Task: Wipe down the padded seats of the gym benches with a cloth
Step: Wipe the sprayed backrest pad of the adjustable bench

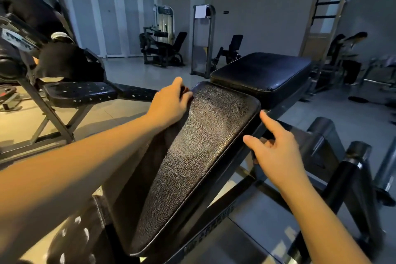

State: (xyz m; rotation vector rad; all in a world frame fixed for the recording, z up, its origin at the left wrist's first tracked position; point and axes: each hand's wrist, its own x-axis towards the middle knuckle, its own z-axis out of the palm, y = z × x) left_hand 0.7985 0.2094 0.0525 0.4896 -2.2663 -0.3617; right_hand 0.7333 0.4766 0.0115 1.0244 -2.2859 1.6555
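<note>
Dim grey gym room, with a pale tiled floor (137, 70) and weight machines (162, 49) along the far wall. Closest to the camera is a black sloped pad (203, 156) of a gym bench, and a flat pad (261, 70) sits just behind its upper end. Another bench seat (79, 92), with studs, stands well apart on the left.

The left hand (171, 103) rests on the upper left corner of the sloped pad. Its fingers (184, 94) are bent and close together, and they seem to press a dark cloth (165, 141) against the edge. This cloth hangs down the left side of the pad under the wrist. Its colour is almost the colour of the pad, so its border is hard to see. I think it is held at the high corner so a stroke can run down the whole length of the leather.

The right hand (278, 152) is at the right edge of the pad, beside the metal frame (210, 227). Its index finger and thumb are stretched out and the other fingers are curled. I cannot tell if they hold the frame; probably the hand is there to steady the body.

No bucket, bottle or other container is visible.
</note>
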